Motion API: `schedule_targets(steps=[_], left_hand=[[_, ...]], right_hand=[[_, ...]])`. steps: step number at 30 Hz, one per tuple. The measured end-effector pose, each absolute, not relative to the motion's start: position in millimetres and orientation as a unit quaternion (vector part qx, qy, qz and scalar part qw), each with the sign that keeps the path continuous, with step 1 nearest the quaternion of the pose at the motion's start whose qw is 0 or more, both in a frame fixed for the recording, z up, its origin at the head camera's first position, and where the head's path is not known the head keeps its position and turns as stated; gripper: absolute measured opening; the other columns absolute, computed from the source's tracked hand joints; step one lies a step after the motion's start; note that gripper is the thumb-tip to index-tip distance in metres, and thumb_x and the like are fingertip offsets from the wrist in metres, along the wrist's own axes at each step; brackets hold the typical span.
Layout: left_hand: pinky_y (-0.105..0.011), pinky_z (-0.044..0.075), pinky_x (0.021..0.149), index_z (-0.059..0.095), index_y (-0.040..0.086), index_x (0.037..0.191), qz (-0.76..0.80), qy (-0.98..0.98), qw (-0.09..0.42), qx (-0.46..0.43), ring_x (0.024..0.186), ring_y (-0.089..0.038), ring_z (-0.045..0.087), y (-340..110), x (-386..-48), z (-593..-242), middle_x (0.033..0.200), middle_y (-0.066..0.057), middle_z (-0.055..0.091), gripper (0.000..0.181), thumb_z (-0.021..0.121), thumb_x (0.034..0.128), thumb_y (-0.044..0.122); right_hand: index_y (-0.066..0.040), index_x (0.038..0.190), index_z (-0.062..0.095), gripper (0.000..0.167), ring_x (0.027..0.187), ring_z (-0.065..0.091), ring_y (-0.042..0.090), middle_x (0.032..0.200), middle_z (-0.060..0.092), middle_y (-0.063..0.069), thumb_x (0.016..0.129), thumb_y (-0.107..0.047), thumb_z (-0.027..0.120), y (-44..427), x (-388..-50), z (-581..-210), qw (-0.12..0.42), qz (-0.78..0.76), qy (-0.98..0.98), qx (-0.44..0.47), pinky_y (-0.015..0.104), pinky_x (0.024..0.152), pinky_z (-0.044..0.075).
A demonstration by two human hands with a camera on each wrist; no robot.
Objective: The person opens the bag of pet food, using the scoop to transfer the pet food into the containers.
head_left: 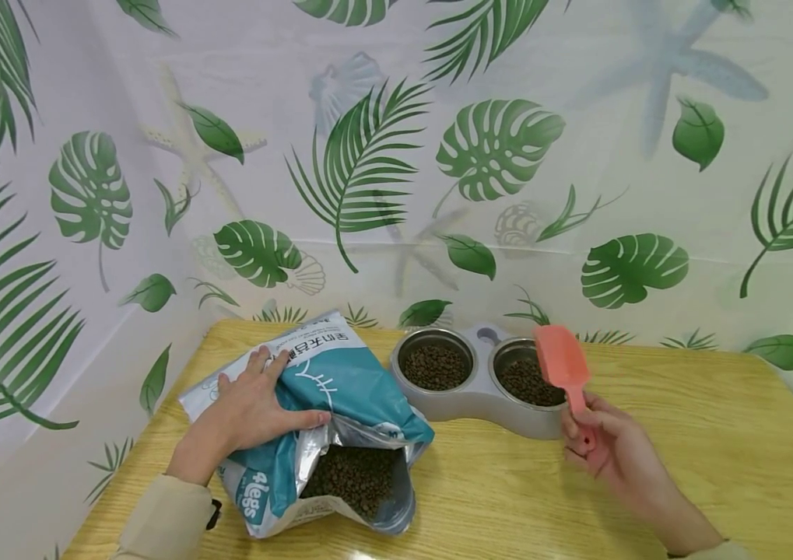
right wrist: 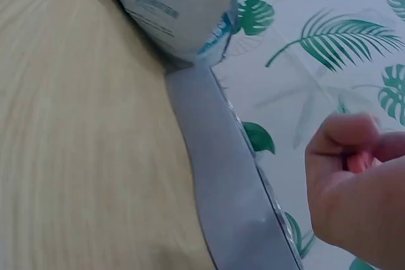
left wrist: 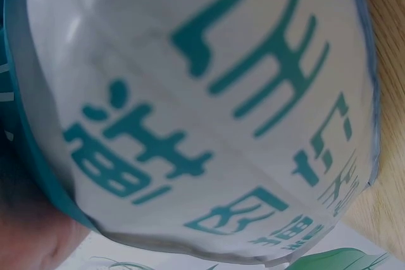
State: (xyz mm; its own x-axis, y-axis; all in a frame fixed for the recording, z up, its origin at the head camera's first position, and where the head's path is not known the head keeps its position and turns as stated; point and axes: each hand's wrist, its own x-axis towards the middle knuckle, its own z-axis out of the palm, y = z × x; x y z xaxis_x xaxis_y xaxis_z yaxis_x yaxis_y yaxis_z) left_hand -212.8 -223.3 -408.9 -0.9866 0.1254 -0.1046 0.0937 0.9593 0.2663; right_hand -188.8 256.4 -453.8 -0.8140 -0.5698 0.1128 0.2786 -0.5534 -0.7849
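Note:
My left hand (head_left: 256, 408) rests with spread fingers on a teal and white pet food bag (head_left: 357, 381), thumb near its torn-open mouth. Brown kibble (head_left: 350, 478) shows inside the bag. In my right hand (head_left: 620, 455) I grip a coral-red scoop (head_left: 564, 358) by its handle, blade up, at the right edge of the double feeding bowl. No kibble is visible on the scoop. That grey bowl stand (head_left: 455, 406) carries two metal bowls, both holding kibble. The left wrist view is mostly filled by the bag's printed white part (left wrist: 158, 49).
Everything stands on a wood-grain table (head_left: 501, 498). Behind and to the left hangs a white cloth (head_left: 368, 257) printed with green leaves, meeting the table's back edge. The bag lies close to the left edge; the bowl stand is near the back.

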Motion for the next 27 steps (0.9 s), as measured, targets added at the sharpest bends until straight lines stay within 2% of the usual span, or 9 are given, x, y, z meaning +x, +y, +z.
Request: schedule_targets(steps=[2,4,6,9,12,14,16,21,27], left_hand=[[-0.086,0.017,0.109,0.023,0.003,0.163,0.130,0.988,0.060,0.057,0.153,-0.053,0.022,-223.2,-212.7,-409.0,0.166,-0.033,0.017,0.129,0.059,0.0750,0.090],[-0.086,0.017,0.109,0.023,0.003,0.163,0.131,0.988,0.060,0.057,0.153,-0.053,0.021,-223.2,-212.5,-408.8,0.166,-0.033,0.017,0.129,0.059,0.0752,0.089],[-0.086,0.016,0.109,0.023,0.003,0.163,0.133,0.988,0.061,0.057,0.153,-0.053,0.021,-223.5,-212.2,-408.5,0.167,-0.033,0.016,0.128,0.059,0.0755,0.089],[-0.086,0.016,0.109,0.022,0.003,0.163,0.136,0.987,0.063,0.057,0.153,-0.053,0.021,-223.9,-211.7,-408.2,0.166,-0.033,0.016,0.128,0.060,0.0759,0.088],[-0.086,0.015,0.109,0.022,0.003,0.163,0.138,0.987,0.064,0.057,0.153,-0.053,0.021,-224.0,-211.2,-408.2,0.166,-0.034,0.016,0.127,0.060,0.0763,0.087],[-0.087,0.015,0.108,0.022,0.003,0.163,0.139,0.987,0.065,0.056,0.153,-0.054,0.021,-223.4,-211.3,-408.7,0.166,-0.034,0.016,0.127,0.060,0.0761,0.088],[-0.086,0.015,0.108,0.022,0.003,0.163,0.138,0.987,0.066,0.056,0.153,-0.053,0.021,-223.0,-211.5,-409.5,0.166,-0.034,0.016,0.128,0.060,0.0758,0.088],[-0.087,0.016,0.108,0.022,0.003,0.163,0.137,0.987,0.065,0.058,0.153,-0.053,0.022,-222.9,-211.7,-409.6,0.166,-0.033,0.017,0.128,0.060,0.0758,0.088],[-0.087,0.015,0.108,0.023,0.003,0.163,0.138,0.987,0.059,0.060,0.153,-0.053,0.023,-223.7,-211.1,-408.5,0.166,-0.033,0.019,0.127,0.060,0.0759,0.088]], right_hand=[[-0.012,0.121,0.055,0.043,0.061,0.024,0.015,0.078,0.046,-0.001,0.113,-0.011,0.013,249.4,-184.9,-455.6,0.298,-0.845,0.396,-0.201,0.029,0.055,0.021],[-0.013,0.118,0.060,0.047,0.059,0.018,0.015,0.074,0.038,-0.004,0.114,-0.015,0.013,240.1,-179.5,-456.3,0.338,-0.818,0.418,-0.207,0.031,0.053,0.016],[-0.012,0.116,0.063,0.046,0.056,0.019,0.016,0.071,0.040,-0.005,0.115,-0.019,0.017,229.6,-172.8,-456.0,0.362,-0.783,0.458,-0.212,0.033,0.049,0.014],[-0.010,0.110,0.059,0.040,0.050,0.022,0.021,0.065,0.040,0.001,0.115,-0.021,0.022,213.0,-163.7,-455.7,0.390,-0.736,0.500,-0.235,0.037,0.044,0.015],[-0.008,0.108,0.053,0.034,0.046,0.027,0.018,0.064,0.040,0.001,0.115,-0.024,0.024,199.8,-155.2,-455.6,0.424,-0.701,0.517,-0.246,0.036,0.041,0.018],[-0.007,0.110,0.052,0.033,0.048,0.032,0.011,0.065,0.042,-0.003,0.115,-0.028,0.027,193.8,-150.5,-455.3,0.446,-0.686,0.526,-0.233,0.033,0.043,0.018],[-0.008,0.107,0.053,0.033,0.052,0.036,0.004,0.068,0.045,-0.008,0.115,-0.032,0.030,190.0,-146.5,-454.9,0.458,-0.674,0.539,-0.213,0.031,0.045,0.016],[-0.010,0.100,0.055,0.033,0.050,0.033,0.004,0.065,0.043,-0.009,0.113,-0.036,0.037,190.5,-141.2,-448.9,0.459,-0.676,0.552,-0.165,0.030,0.047,0.014],[-0.011,0.103,0.062,0.029,0.057,0.042,0.001,0.068,0.050,-0.012,0.111,-0.029,0.041,185.9,-131.0,-437.2,0.472,-0.652,0.580,-0.124,0.015,0.054,0.030]])
